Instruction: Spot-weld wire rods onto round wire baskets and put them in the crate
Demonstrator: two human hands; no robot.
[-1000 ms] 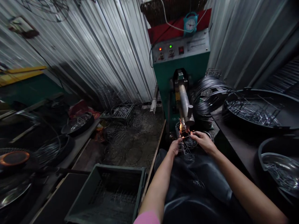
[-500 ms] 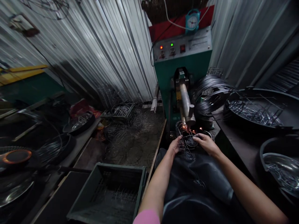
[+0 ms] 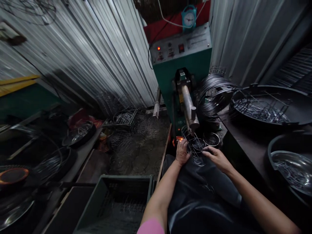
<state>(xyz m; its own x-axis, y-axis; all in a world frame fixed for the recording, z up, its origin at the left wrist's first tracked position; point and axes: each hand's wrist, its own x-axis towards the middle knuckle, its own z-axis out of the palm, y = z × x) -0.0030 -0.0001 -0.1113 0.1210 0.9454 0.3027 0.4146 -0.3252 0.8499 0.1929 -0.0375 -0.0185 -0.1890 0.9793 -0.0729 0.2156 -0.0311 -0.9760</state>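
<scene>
A bent wire frame (image 3: 198, 159) of thin bright rods is held under the electrode arm (image 3: 188, 104) of a green spot welder (image 3: 163, 76). My left hand (image 3: 182, 153) grips its left side, fingers curled over the wires. On the right, the thumb and forefinger of my right hand (image 3: 216, 158) pinch the frame's edge; the exact wire between them is too small to make out. The frame's top reaches the electrode tip. An orange glow (image 3: 179, 138) shows just beyond my left fingers. A black apron (image 3: 195, 198) covers my lap below the frame.
To the right are a coil of wire (image 3: 214, 92), a wide black pan (image 3: 297, 107) of wire pieces and a metal bowl (image 3: 301, 162) with more. A green plastic crate (image 3: 126, 178) stands at lower left. Wire rings (image 3: 140, 162) lie on the surface beyond it.
Bright sparks at the electrode tip have ceased; a glow remains left of it. The green lamp on the welder has gone out. Both hands still hold the frame; the camera view has shifted slightly.
</scene>
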